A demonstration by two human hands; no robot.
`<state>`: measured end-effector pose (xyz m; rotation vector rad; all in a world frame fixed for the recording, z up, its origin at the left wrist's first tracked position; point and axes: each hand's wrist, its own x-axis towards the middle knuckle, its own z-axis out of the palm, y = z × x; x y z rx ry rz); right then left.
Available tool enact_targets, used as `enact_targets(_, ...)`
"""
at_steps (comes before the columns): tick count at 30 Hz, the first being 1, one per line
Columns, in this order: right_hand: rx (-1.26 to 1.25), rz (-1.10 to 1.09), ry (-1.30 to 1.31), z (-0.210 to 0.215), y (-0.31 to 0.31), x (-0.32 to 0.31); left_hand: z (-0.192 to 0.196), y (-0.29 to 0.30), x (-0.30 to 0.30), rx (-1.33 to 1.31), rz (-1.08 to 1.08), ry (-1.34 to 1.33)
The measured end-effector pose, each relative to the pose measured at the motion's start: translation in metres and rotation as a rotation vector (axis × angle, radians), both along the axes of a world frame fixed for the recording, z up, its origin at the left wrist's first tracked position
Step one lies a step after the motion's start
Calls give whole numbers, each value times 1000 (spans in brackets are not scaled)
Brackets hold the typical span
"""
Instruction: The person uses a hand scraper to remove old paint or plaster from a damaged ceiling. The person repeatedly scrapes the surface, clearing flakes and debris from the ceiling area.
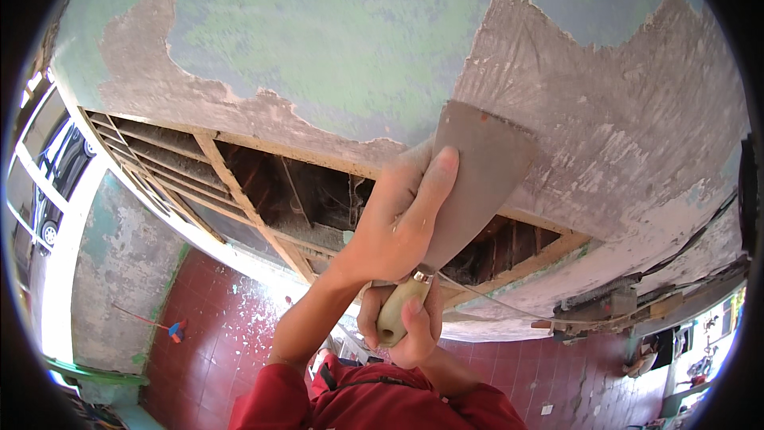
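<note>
Two hands share one scraper (469,183): our left hand (402,219) presses its fingers flat along the back of the blade, index finger stretched up the steel, while our right hand (410,322) is curled tight around the wooden handle just below. The blade's edge lies against the bare scraped plaster (605,127), with green paint (334,40) left of the scraper. We judge the stroke goes best with the blade held at a low angle and steady pressure from the flat fingers, so it lifts paint without gouging. Below the scraper, a hole (263,183) shows wooden slats. No containers can be made out.
</note>
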<state>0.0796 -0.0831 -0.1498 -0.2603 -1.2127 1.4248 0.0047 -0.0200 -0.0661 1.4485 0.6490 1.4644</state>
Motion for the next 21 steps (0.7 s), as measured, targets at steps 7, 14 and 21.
enact_targets(7, -111, 7, -48, -11, -13, 6, -21, 0, 7, 71, 87, 6)
enact_targets(14, 4, 18, -41, 1, 2, 6, -5, 2, 0, 23, -12, 16)
enact_targets(21, -117, 50, -24, -17, -7, 9, -24, 1, 5, 57, 69, 35)
